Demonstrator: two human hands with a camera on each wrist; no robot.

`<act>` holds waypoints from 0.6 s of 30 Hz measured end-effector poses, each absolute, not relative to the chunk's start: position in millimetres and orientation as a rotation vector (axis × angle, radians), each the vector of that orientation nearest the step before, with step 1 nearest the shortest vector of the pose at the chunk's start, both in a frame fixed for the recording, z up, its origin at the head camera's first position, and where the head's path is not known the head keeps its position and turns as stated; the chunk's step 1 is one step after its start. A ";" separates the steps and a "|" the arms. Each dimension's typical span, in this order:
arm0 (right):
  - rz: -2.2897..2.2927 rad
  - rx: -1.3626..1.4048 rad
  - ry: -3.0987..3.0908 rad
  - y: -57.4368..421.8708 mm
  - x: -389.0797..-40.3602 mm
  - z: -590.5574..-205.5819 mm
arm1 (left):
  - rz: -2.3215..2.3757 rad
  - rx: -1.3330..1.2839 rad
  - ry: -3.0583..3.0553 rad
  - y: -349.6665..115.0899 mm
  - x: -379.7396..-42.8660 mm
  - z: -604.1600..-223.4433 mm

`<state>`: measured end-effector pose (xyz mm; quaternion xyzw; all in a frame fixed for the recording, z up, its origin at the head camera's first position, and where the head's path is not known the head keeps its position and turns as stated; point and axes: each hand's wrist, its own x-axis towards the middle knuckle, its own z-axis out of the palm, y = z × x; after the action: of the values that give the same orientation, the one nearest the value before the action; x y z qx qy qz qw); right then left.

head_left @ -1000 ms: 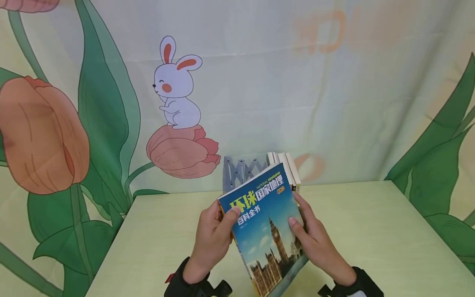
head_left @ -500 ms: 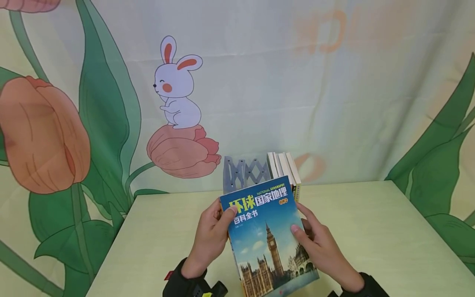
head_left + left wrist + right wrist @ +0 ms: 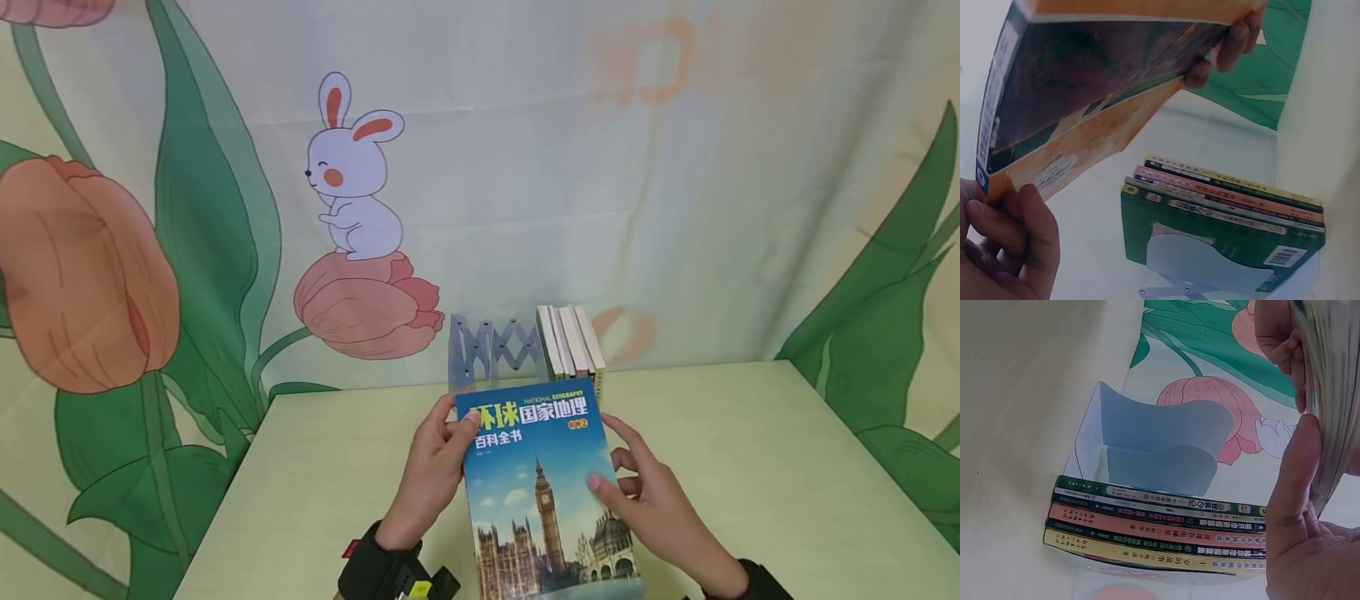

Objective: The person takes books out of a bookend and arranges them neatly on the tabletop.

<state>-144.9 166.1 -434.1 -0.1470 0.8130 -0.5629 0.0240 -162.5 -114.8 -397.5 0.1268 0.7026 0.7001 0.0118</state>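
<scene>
A blue paperback book (image 3: 543, 492) with a clock tower on its cover is held up in the head view, front toward me. My left hand (image 3: 429, 475) pinches its upper left edge, thumb on the cover. At the right edge, my right hand (image 3: 663, 496) has its thumb on the cover and its fingers at the side and behind. The left wrist view shows the book's orange and dark back cover (image 3: 1104, 87) and spine. In the right wrist view its page edges (image 3: 1335, 394) appear beside my right thumb.
Behind the book, a grey-blue expandable bookend (image 3: 495, 346) stands on the pale table (image 3: 315, 500). Several upright books (image 3: 1154, 534) lean together at its right side, spines toward me. A cloth backdrop (image 3: 525, 167) with tulips and a rabbit hangs behind the table.
The book has turned from a slant to nearly straight, and its top edge has come lower, uncovering more of the bookend. My right hand has shifted slightly right and down.
</scene>
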 end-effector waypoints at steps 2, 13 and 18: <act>-1.740 -0.447 2.506 166.5 -143.8 -435.2 | 2.174 0.384 2.196 -114.9 -164.3 -401.4; -1.728 -0.337 2.484 166.0 -140.2 -445.9 | 2.101 0.222 2.210 -116.2 -169.9 -421.4; -1.781 -0.301 2.474 165.5 -138.0 -451.2 | 2.023 0.123 2.284 -116.7 -169.1 -430.7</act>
<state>-138.0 165.5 -451.2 -0.0982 0.8069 -0.5811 0.0392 -169.1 -116.7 -430.7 0.0401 0.7473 0.6619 0.0440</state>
